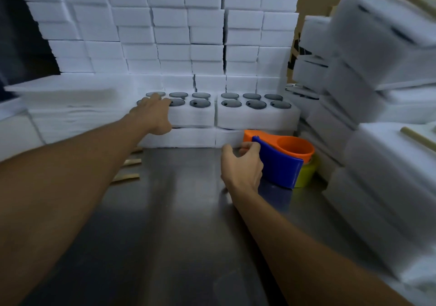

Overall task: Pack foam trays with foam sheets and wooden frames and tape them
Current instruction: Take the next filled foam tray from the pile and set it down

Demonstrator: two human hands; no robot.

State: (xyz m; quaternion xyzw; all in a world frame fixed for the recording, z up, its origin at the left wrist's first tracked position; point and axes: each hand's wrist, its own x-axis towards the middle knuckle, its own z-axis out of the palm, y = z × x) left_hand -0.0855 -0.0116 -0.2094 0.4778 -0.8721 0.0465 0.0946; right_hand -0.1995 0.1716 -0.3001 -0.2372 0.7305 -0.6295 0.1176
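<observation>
Left hand [153, 113] flat-fingered on far left foam tray [186, 114] — right hand [243, 164] loosely curled, touching tape dispenser [280, 162] just right, grasp not yet closed.

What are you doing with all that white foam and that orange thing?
A person is packing foam trays at a metal table. Their left hand reaches onto the left foam tray, which holds round dark pieces. Their right hand is at the orange and blue tape dispenser, fingers curled at its edge. Wooden sticks lie nearby.
</observation>
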